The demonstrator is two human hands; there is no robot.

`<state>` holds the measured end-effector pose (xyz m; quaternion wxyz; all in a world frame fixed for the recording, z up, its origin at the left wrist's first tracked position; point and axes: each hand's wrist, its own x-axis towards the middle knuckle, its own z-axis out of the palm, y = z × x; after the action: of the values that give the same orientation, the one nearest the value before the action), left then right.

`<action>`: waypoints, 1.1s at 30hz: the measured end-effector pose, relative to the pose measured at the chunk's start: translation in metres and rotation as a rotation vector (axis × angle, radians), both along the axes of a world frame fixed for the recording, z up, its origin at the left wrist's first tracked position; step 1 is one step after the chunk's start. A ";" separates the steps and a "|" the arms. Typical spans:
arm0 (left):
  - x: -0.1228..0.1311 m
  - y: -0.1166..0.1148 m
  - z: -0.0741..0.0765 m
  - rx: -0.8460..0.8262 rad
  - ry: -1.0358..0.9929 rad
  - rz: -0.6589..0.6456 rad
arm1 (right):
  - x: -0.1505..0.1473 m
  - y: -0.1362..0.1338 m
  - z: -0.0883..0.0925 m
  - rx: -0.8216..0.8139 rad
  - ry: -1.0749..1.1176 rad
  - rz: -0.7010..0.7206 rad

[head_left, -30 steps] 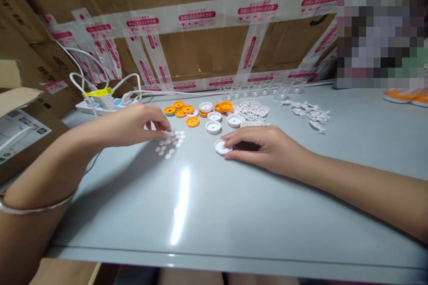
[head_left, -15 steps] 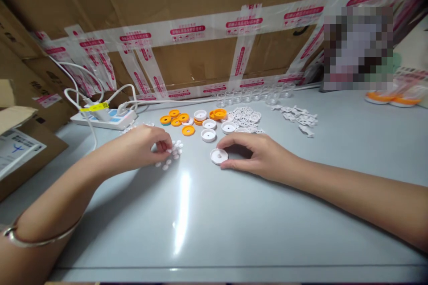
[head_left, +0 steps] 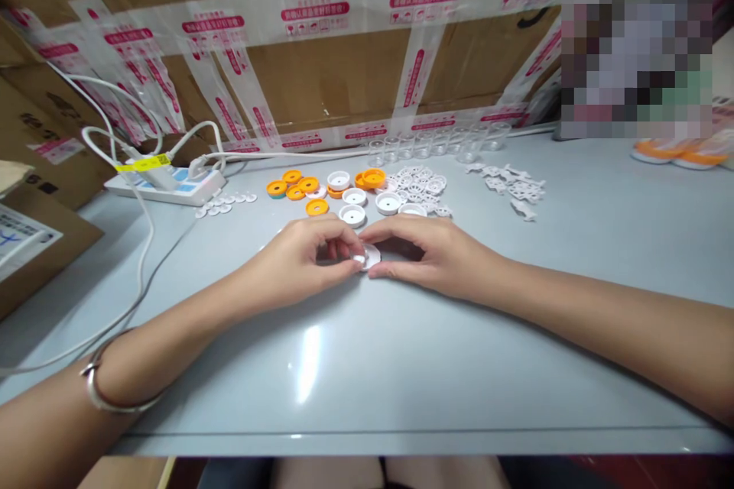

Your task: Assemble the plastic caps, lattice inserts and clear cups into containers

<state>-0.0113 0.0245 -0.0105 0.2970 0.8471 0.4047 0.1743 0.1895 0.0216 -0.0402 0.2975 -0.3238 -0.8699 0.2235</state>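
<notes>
My right hand rests on the grey table and pinches a round white cap between thumb and fingers. My left hand has come against that cap, with a small white disc pinched in its fingertips and pressed at the cap's edge. Behind both hands lie orange caps, more white caps and a heap of white lattice pieces. Most of the pile of small white discs is hidden under my left hand.
A white power strip with cables sits at the back left, with several small discs beside it. Clear cups line the taped cardboard wall. White plastic bits lie at right. A cardboard box stands at the left edge.
My left hand has left the pile of small discs and moved right to meet the white cap in my right hand, carrying one disc. The view has shifted slightly.
</notes>
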 end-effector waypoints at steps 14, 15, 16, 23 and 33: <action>-0.006 0.000 0.006 0.098 0.061 -0.005 | 0.000 0.000 0.000 -0.025 0.009 -0.006; -0.008 -0.001 0.008 0.144 0.069 -0.023 | 0.000 0.000 0.000 -0.023 0.010 -0.008; -0.010 -0.002 0.010 0.195 0.079 -0.049 | 0.000 0.000 0.000 -0.023 0.009 -0.012; -0.018 -0.009 0.010 0.454 0.251 -0.210 | 0.001 0.000 0.001 -0.047 0.001 -0.027; -0.019 -0.013 0.009 0.485 0.405 -0.239 | 0.000 -0.001 0.000 -0.084 0.028 -0.034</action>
<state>-0.0303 0.0120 -0.0013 0.0186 0.9520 0.2999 0.0576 0.1895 0.0207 -0.0401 0.2996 -0.3474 -0.8499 0.2592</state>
